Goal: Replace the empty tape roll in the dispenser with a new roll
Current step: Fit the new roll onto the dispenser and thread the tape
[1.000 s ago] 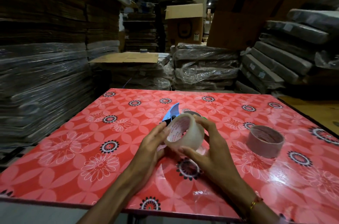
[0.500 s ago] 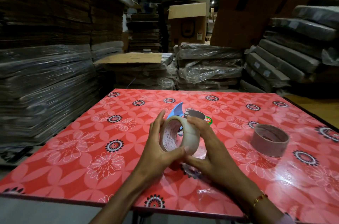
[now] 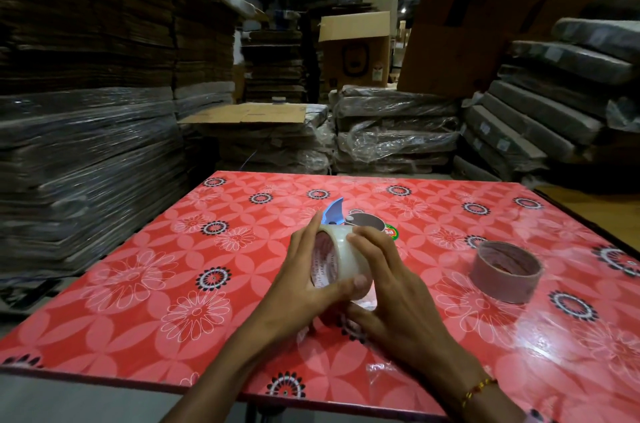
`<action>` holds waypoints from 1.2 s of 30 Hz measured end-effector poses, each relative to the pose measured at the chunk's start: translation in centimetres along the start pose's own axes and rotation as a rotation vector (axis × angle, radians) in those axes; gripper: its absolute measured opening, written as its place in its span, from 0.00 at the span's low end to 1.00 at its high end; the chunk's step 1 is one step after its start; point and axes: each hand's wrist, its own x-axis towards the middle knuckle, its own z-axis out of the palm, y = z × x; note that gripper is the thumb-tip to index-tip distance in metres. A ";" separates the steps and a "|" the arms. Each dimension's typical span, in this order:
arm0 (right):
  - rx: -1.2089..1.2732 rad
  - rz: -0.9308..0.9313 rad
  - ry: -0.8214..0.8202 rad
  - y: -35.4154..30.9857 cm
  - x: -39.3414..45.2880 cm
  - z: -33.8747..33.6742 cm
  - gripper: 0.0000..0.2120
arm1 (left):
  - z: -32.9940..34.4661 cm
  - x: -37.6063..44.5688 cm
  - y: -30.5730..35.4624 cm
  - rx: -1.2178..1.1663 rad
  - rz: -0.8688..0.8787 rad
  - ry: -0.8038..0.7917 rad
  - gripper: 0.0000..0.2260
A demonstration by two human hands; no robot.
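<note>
Both hands, left hand (image 3: 298, 287) and right hand (image 3: 391, 298), curl their fingers around a glossy clear tape roll (image 3: 341, 258) held upright on edge above the red flowered table (image 3: 138, 284), with the blue dispenser (image 3: 349, 220) just beyond.

Two bare forearms reach in from the bottom edge, with no sleeves covering them. The left hand (image 3: 298, 287) wears nothing: no rings, watch or glove. The right hand (image 3: 398, 311) has a thin thread bracelet (image 3: 479, 390) at the wrist, gold and red. Fingernails are short and unpainted.
</note>
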 end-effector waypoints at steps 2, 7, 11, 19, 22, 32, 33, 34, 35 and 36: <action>0.036 0.009 0.007 0.3 0.0 0.0 0.41 | 0.1 0.1 -0.2 -0.040 -0.041 0.030 0.46; 0.235 0.028 -0.052 0.3 0.2 0.0 0.38 | -0.8 -0.1 -0.6 0.036 -0.009 -0.053 0.40; 0.351 0.053 -0.074 0.4 0.3 0.0 0.37 | -1.9 0.4 -0.2 0.119 0.018 -0.149 0.41; 0.322 0.061 -0.092 0.6 0.3 0.4 0.38 | -3.5 1.7 -0.3 0.298 0.116 -0.369 0.42; 0.348 0.129 -0.095 0.7 0.1 0.4 0.37 | -3.3 1.6 -0.5 0.303 0.089 -0.346 0.44; 0.385 0.152 -0.013 0.8 0.1 0.5 0.33 | -1.7 1.2 0.6 0.285 0.086 0.064 0.43; 0.475 0.201 -0.014 0.5 0.2 0.4 0.32 | -1.2 1.2 0.7 0.275 0.098 0.121 0.44; 0.582 0.250 -0.027 0.2 0.3 0.2 0.32 | -0.6 1.1 0.7 0.266 0.117 0.167 0.44; 0.706 0.297 -0.041 -0.1 0.3 0.0 0.32 | -0.1 1.0 0.7 0.247 0.137 0.209 0.43; 0.814 0.349 -0.044 -0.4 0.4 -0.1 0.32 | 0.4 0.9 0.6 0.219 0.154 0.246 0.41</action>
